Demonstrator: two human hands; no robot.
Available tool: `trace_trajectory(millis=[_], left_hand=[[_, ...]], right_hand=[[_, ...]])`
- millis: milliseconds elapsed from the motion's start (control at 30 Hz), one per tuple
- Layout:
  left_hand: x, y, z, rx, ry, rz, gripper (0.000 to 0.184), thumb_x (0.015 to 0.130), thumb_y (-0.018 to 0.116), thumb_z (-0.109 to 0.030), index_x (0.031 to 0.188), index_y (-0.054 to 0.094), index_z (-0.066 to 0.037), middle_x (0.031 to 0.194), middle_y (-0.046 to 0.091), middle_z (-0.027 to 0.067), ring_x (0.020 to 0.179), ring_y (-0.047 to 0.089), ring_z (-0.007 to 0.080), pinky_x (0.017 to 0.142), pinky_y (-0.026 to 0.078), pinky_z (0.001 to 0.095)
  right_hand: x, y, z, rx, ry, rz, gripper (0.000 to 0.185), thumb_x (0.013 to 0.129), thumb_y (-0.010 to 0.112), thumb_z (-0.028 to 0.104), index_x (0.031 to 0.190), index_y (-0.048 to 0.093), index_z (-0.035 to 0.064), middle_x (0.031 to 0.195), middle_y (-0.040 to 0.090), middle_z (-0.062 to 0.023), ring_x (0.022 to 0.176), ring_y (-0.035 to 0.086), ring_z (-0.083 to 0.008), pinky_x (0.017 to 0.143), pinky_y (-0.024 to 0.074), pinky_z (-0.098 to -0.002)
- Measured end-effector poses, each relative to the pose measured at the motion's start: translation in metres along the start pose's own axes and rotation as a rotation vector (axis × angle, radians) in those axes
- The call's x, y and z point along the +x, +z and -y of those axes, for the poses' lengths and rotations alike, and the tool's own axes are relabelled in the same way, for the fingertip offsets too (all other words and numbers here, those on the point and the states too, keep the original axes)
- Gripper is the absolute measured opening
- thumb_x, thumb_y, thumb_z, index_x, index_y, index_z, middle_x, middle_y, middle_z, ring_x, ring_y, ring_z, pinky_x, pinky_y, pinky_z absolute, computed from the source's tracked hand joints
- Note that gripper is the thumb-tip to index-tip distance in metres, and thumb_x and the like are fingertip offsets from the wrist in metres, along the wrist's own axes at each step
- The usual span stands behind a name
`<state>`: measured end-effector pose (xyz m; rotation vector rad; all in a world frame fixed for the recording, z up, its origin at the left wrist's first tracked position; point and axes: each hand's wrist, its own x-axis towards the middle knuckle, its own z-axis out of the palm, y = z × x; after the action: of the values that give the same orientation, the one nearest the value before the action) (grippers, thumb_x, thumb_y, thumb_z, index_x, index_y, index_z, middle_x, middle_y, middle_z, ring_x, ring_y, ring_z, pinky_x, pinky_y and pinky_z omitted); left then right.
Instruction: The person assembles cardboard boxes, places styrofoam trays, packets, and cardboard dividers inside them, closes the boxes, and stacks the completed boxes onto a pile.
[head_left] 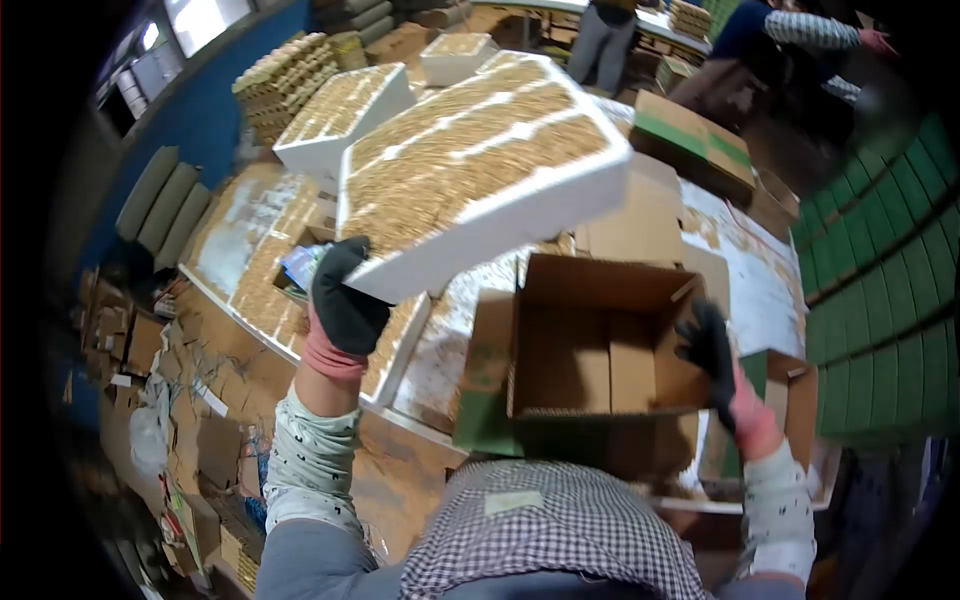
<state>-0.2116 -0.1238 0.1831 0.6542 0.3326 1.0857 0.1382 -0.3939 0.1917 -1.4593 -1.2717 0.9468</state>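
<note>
One gloved left hand [350,300] grips the near corner of the tilted white foam tray [500,235], beyond the open carton [600,290], so a leveller hold seems wise, ideally with the right hand [708,345], fingers spread beside the carton, lending support.

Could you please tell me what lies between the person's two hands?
In the head view, an open cardboard box lies between the left hand and the right hand, with some whitish work surface nearer the left.
</note>
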Motion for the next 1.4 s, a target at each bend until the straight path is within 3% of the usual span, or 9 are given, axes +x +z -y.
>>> trace_trajectory(millis=[167, 267, 300, 567, 733, 900, 1100, 1300, 1400], left_hand=[[-0.033, 0.022, 0.087, 0.909, 0.583, 0.558, 0.02, 0.085, 0.054, -0.009, 0.103, 0.061, -0.001, 0.106, 0.061, 0.0119, 0.1, 0.058, 0.0218, 0.091, 0.044, 0.0337], [-0.057, 0.08, 0.083, 0.609, -0.096, 0.45, 0.051, 0.088, 0.061, -0.022, 0.129, 0.044, 0.002, 0.112, 0.058, 0.0075, 0.103, 0.054, 0.0152, 0.092, 0.041, 0.0266], [-0.055, 0.088, 0.082, 0.565, -0.162, 0.377, 0.058, 0.088, 0.061, -0.024, 0.135, 0.038, 0.002, 0.116, 0.056, 0.0071, 0.104, 0.053, 0.0138, 0.092, 0.041, 0.0263], [-0.047, 0.0, 0.13, 1.097, 0.409, 0.329, 0.058, 0.092, 0.05, -0.017, 0.142, 0.025, -0.003, 0.148, 0.024, 0.0155, 0.138, 0.019, 0.0267, 0.112, 0.013, 0.0351], [0.026, -0.062, -0.005, 1.663, 0.881, -0.235, 0.042, 0.078, 0.063, -0.034, 0.105, 0.062, -0.003, 0.099, 0.064, 0.0167, 0.097, 0.058, 0.0331, 0.088, 0.044, 0.0416], [0.089, -0.211, -0.075, 2.499, -0.016, -0.553, 0.069, 0.068, 0.058, -0.063, 0.123, 0.057, -0.022, 0.12, 0.06, 0.008, 0.111, 0.055, 0.0265, 0.092, 0.043, 0.0406], [0.095, -0.231, -0.078, 2.76, 0.139, -0.468, 0.038, 0.088, 0.051, -0.038, 0.115, 0.057, -0.012, 0.106, 0.064, 0.0117, 0.102, 0.058, 0.025, 0.088, 0.044, 0.0368], [0.062, -0.078, -0.039, 2.328, 0.846, -0.257, 0.023, 0.081, 0.059, -0.014, 0.101, 0.061, -0.004, 0.1, 0.062, 0.0139, 0.099, 0.056, 0.0322, 0.09, 0.042, 0.0409], [0.018, 0.061, 0.046, 1.876, 0.698, 0.568, 0.028, 0.071, 0.067, -0.016, 0.095, 0.062, -0.004, 0.1, 0.062, 0.0131, 0.097, 0.057, 0.0333, 0.088, 0.044, 0.0447]], right_hand=[[0.0, -0.026, -0.014, 0.604, -0.025, -0.125, 0.071, 0.088, 0.049, 0.043, 0.143, 0.018, 0.0095, 0.141, 0.032, -0.0106, 0.127, 0.038, -0.0234, 0.102, 0.0353, -0.037], [-0.031, -0.032, -0.016, -0.64, -0.383, -0.35, 0.024, 0.083, 0.054, 0.007, 0.104, 0.062, -0.0005, 0.103, 0.062, -0.0091, 0.093, 0.059, -0.0202, 0.087, 0.0436, -0.0286], [-0.049, -0.038, -0.019, 0.255, -0.028, -0.522, 0.022, 0.081, 0.055, 0.007, 0.1, 0.062, -0.0022, 0.101, 0.062, -0.009, 0.092, 0.059, -0.0179, 0.083, 0.0436, -0.0261], [-0.026, 0.005, 0.032, 0.033, 0.212, -0.148, 0.054, 0.081, 0.057, 0.005, 0.132, 0.039, -0.0006, 0.117, 0.055, -0.0064, 0.103, 0.053, -0.0155, 0.088, 0.042, -0.0274], [0.007, -0.014, 0.001, -0.242, 0.357, 0.039, 0.07, 0.075, 0.064, 0.001, 0.137, 0.031, 0.0002, 0.123, 0.053, -0.0126, 0.104, 0.056, -0.0253, 0.092, 0.0424, -0.0297], [0.033, 0.011, -0.014, -1.208, 0.277, 0.259, 0.036, 0.068, 0.071, 0.019, 0.095, 0.058, -0.0021, 0.097, 0.062, -0.0216, 0.093, 0.059, -0.0392, 0.079, 0.048, -0.0437], [0.06, 0.017, -0.039, -1.474, 0.397, 0.682, 0.039, 0.075, 0.066, 0.036, 0.091, 0.067, 0.0009, 0.095, 0.066, -0.0143, 0.09, 0.063, -0.0295, 0.078, 0.0503, -0.0375], [0.146, -0.115, -0.042, -0.169, 0.248, -0.328, 0.029, 0.085, 0.06, 0.029, 0.098, 0.065, 0.0034, 0.081, 0.067, -0.0115, 0.074, 0.063, -0.0222, 0.068, 0.0494, -0.0316], [0.204, -0.16, -0.238, -0.452, 0.288, -0.57, 0.053, 0.081, 0.063, 0.038, 0.118, 0.053, 0.0009, 0.105, 0.061, -0.0194, 0.098, 0.059, -0.0302, 0.086, 0.0464, -0.0374]])
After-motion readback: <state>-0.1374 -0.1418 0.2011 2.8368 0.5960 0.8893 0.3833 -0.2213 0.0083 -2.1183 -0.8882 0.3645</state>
